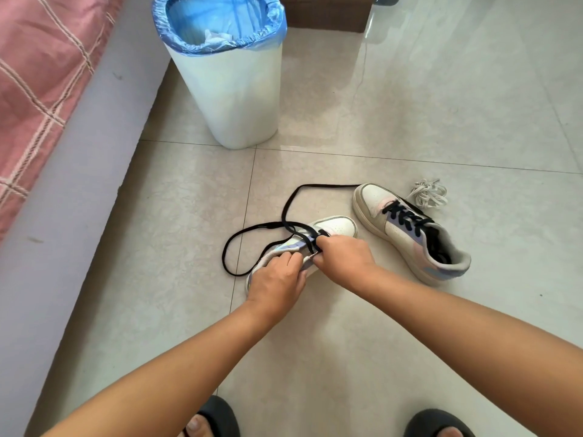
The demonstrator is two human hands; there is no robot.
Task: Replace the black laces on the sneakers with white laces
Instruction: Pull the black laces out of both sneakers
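Two white and pastel sneakers lie on the tiled floor. The near sneaker is under both hands; most of its black lace is pulled loose and loops out across the floor to the left and back. My left hand presses on the sneaker's heel and side. My right hand pinches the black lace at the eyelets. The far sneaker, to the right, keeps its black lace threaded. A bundle of white laces lies on the floor behind it.
A white bin with a blue liner stands on the floor behind the shoes. A bed with a pink checked cover runs along the left. My feet in black slippers are at the bottom edge.
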